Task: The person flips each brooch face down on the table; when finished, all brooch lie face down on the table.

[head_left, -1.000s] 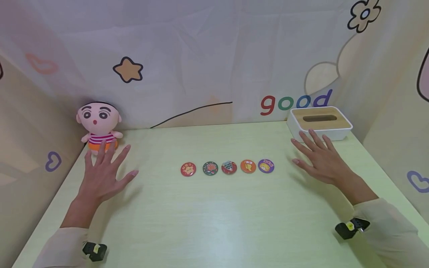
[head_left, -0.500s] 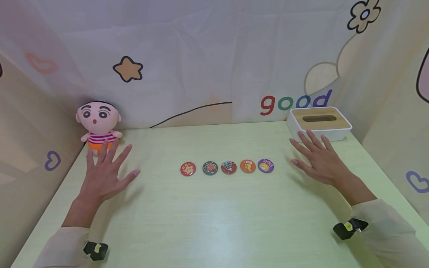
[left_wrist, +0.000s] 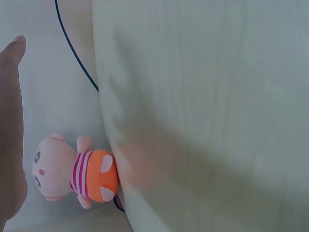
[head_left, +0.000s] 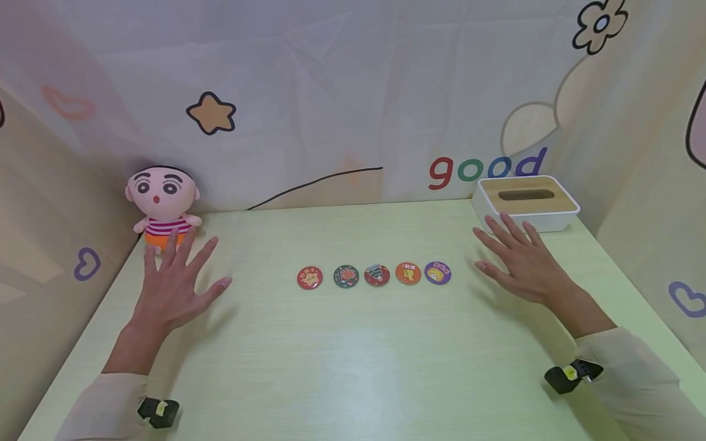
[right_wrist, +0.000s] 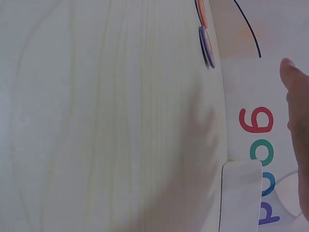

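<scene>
The bare left hand [head_left: 171, 291] and bare right hand [head_left: 521, 264] were apart, backs upward, fingers [head_left: 201, 256] extended and spread; pale-sleeved forearms [head_left: 105, 404] angled inward.

A pale printed cloth [head_left: 331, 79] hangs behind the light wood-grain table [head_left: 364, 343]. Its print comprises an orange star [head_left: 211, 114] at left, multicoloured lettering [head_left: 491, 168] reading "good" at right, and a black-outlined flower [head_left: 600, 24] at upper right. Each beige side panel [head_left: 41, 214] bears a purple heart outline [head_left: 87, 264].
</scene>
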Action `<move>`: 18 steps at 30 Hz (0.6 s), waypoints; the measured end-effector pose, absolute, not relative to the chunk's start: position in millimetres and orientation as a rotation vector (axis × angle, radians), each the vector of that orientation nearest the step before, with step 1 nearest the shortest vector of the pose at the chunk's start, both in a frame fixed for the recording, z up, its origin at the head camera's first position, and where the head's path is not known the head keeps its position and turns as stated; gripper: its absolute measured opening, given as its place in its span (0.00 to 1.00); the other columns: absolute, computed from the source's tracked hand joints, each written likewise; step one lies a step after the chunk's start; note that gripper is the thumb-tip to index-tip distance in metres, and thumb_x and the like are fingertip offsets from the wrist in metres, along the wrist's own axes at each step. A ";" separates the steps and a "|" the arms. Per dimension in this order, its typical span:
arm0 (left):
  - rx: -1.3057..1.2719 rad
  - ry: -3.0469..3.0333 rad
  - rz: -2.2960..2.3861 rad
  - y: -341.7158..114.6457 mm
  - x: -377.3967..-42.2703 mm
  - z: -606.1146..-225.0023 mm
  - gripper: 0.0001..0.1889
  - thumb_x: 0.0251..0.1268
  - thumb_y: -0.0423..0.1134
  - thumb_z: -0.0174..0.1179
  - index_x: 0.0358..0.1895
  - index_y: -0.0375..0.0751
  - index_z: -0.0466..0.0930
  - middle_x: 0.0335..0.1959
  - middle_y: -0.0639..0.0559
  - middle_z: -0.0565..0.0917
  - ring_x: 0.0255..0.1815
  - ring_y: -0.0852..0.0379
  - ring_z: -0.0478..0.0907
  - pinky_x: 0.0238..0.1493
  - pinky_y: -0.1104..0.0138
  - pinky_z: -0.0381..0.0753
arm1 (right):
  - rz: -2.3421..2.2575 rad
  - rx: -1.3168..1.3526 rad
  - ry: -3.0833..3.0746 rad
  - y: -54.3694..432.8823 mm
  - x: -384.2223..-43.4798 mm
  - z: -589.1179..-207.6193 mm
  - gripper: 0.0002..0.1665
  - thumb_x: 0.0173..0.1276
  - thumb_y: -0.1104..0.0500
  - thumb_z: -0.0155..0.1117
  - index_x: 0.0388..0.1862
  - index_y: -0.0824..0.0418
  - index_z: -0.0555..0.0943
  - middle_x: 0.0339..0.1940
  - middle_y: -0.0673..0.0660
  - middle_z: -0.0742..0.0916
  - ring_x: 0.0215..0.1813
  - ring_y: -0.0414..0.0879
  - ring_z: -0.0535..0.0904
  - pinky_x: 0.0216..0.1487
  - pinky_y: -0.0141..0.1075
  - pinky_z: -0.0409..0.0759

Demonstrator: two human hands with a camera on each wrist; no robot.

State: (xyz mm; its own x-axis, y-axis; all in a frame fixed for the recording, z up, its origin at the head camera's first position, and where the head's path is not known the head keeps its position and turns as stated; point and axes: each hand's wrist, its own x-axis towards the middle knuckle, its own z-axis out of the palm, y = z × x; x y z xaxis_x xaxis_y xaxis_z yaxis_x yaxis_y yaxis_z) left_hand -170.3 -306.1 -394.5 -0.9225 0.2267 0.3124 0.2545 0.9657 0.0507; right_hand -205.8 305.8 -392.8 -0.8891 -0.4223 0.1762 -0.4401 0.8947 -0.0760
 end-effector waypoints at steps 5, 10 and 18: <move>-0.347 -2.819 -0.124 -304.4 -170.6 -393.6 0.43 0.67 0.66 0.52 0.81 0.53 0.56 0.84 0.38 0.49 0.84 0.31 0.42 0.73 0.25 0.41 | 0.153 0.678 -2.899 303.5 -205.7 -392.3 0.42 0.75 0.38 0.52 0.82 0.52 0.59 0.85 0.64 0.58 0.86 0.64 0.44 0.80 0.68 0.44; -0.349 -2.823 -0.123 -302.0 -170.8 -392.6 0.42 0.67 0.67 0.52 0.81 0.53 0.56 0.84 0.37 0.50 0.84 0.32 0.42 0.73 0.25 0.41 | 0.142 0.685 -2.879 301.0 -206.5 -392.6 0.42 0.74 0.38 0.54 0.81 0.53 0.62 0.84 0.65 0.60 0.86 0.63 0.45 0.79 0.68 0.46; -0.381 -2.798 -0.102 -296.6 -172.3 -391.7 0.41 0.65 0.64 0.54 0.79 0.51 0.60 0.81 0.33 0.57 0.83 0.32 0.48 0.73 0.27 0.46 | 0.146 0.707 -2.853 298.2 -205.3 -392.7 0.41 0.74 0.38 0.54 0.80 0.54 0.63 0.84 0.65 0.61 0.86 0.62 0.45 0.79 0.67 0.48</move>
State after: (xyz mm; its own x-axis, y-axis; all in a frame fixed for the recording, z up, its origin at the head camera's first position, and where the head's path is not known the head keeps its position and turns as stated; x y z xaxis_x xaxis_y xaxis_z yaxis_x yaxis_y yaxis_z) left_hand -172.3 -296.6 -391.7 -0.9151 0.2489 0.3174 0.2713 0.9621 0.0277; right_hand -205.3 298.2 -392.7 -0.8661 -0.4515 0.2144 -0.4710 0.8808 -0.0478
